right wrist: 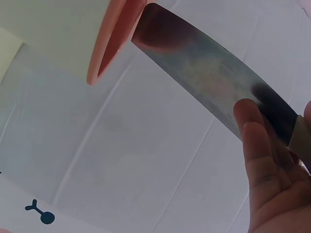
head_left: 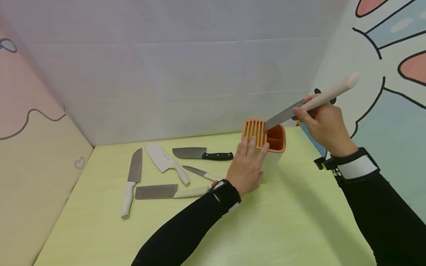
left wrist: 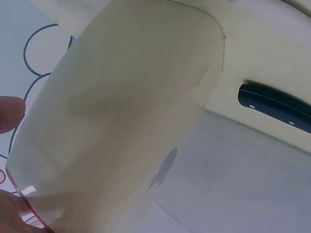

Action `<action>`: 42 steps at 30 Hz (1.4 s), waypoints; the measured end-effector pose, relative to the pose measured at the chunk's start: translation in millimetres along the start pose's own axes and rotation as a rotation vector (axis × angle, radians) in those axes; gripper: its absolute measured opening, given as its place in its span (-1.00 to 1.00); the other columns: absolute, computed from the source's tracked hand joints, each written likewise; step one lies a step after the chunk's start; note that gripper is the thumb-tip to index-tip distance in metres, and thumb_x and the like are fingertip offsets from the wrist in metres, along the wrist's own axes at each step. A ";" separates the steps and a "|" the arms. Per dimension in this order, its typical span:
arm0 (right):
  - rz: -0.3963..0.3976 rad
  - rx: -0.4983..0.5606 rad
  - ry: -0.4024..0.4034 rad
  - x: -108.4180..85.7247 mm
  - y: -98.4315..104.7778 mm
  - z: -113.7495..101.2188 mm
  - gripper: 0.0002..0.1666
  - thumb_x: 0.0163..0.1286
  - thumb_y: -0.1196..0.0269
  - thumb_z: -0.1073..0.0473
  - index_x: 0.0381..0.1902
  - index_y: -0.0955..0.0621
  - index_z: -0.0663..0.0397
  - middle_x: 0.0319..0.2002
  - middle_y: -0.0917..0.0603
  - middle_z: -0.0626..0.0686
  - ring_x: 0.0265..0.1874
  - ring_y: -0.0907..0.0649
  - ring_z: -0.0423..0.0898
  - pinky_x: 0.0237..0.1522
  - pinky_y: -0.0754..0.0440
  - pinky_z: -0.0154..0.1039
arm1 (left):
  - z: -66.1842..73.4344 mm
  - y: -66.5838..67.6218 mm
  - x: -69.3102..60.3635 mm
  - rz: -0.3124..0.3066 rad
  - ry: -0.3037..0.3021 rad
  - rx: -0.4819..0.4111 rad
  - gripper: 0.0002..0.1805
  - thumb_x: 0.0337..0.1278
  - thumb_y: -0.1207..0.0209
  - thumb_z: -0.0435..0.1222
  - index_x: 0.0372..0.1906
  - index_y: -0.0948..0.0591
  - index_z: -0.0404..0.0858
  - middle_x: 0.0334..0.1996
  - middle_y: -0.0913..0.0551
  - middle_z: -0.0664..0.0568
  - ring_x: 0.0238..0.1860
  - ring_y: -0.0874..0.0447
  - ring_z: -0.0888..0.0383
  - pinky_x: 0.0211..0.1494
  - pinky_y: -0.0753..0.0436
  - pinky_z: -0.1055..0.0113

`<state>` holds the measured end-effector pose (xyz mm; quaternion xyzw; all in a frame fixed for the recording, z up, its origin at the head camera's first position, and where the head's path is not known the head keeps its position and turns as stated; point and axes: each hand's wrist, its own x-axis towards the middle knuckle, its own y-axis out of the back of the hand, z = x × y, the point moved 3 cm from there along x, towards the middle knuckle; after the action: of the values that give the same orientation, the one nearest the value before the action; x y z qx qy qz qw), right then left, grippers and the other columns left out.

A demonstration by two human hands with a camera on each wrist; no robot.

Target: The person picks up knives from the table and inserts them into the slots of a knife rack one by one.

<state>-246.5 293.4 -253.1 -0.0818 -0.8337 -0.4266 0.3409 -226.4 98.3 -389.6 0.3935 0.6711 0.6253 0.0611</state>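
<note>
- The right hand [head_left: 321,122] is clamped round the lower handle of a knife [head_left: 332,92], fingers pinching near the blade. The smooth off-white handle points to 2 o'clock; the shiny flat steel blade slopes to 8 o'clock, its tip at the holder's opening. Whether it touches, I cannot tell.
- The left hand [head_left: 247,168], at the holder's 7 o'clock, lies against it with long, slightly spread fingers reaching to the rim.
- The knife holder [head_left: 272,166] has a smooth cream body with rounded corners and an orange rim; slats form its 9 o'clock half, divided open compartments its 3 o'clock half.
- On the pale yellow-green tabletop [head_left: 283,229], towards 8 and 9 o'clock of the holder, lie a black-handled knife [head_left: 189,152] with rivets, a small pointed knife [head_left: 195,170], a rectangular-bladed knife [head_left: 156,191], a white-handled cleaver [head_left: 161,157] and a long broad knife [head_left: 134,168].
- Small dark marks stand on the cleaver's blade, too small to read.
</note>
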 end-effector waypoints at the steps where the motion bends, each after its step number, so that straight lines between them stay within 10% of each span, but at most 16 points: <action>1: -0.004 -0.006 0.013 0.4 0.4 -0.6 -0.72 0.37 -0.24 0.14 -0.12 -0.54 0.26 -0.37 -0.72 0.10 -0.45 -0.50 -0.59 -0.47 -0.41 -0.55 | 0.6 -0.4 0.1 -0.002 -0.001 0.002 -0.04 0.10 -0.17 0.12 0.51 -0.04 -0.12 0.43 -0.06 -0.31 0.42 0.03 -0.27 0.43 -0.14 -0.02; 25: -0.238 0.013 0.008 32.4 -22.6 -8.9 -0.71 0.42 -0.18 -0.02 -0.27 -0.59 0.11 -0.48 -0.62 0.02 -0.54 -0.55 -0.12 -0.53 -0.39 -0.25 | 1.3 -7.2 1.7 0.006 0.021 -0.034 -0.02 0.08 -0.21 0.10 0.51 0.00 -0.12 0.44 -0.02 -0.31 0.43 0.07 -0.27 0.46 -0.06 -0.04; 42: -0.376 0.197 -0.201 33.9 -57.6 7.3 -0.46 0.50 0.02 -0.13 -0.07 -0.49 0.31 -0.29 -0.58 0.24 -0.33 -0.57 0.08 -0.38 -0.54 -0.19 | 2.1 -4.2 1.4 0.003 0.019 -0.042 -0.04 0.09 -0.19 0.08 0.51 -0.02 -0.12 0.44 -0.04 -0.30 0.43 0.06 -0.27 0.45 -0.09 -0.03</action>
<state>-300.3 257.9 -272.3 0.0665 -0.9018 -0.3887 0.1769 -228.1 101.2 -393.2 0.3874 0.6578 0.6429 0.0620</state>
